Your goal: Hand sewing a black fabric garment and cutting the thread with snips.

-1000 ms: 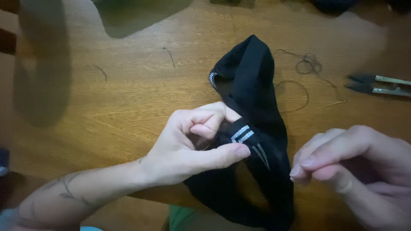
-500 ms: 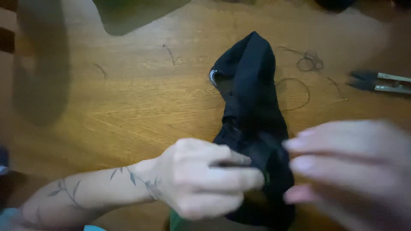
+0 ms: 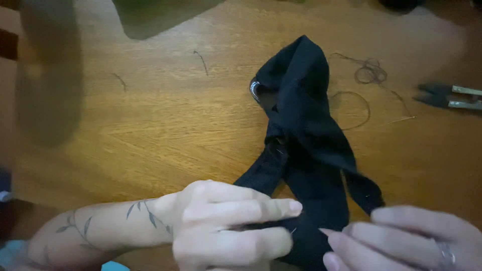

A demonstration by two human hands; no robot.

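A black fabric garment (image 3: 306, 135) with a small metal ring near its top lies twisted on a wooden table (image 3: 165, 120). My left hand (image 3: 231, 226), at the bottom centre, pinches the lower part of the fabric between thumb and fingers. My right hand (image 3: 401, 241) sits at the bottom right, fingertips drawn together right beside the fabric's lower edge, close to the left fingertips. Whether it holds a needle or thread is too blurred to tell.
A loose dark thread (image 3: 366, 75) curls on the table just right of the garment. Metal snips (image 3: 452, 96) lie at the far right edge. Short thread scraps (image 3: 201, 60) lie to the upper left. Dark shadows cover the upper left.
My left hand turned over and slid down, closing on the lower part of the fabric. My right hand came in toward the fabric's lower edge. The garment shifted slightly.
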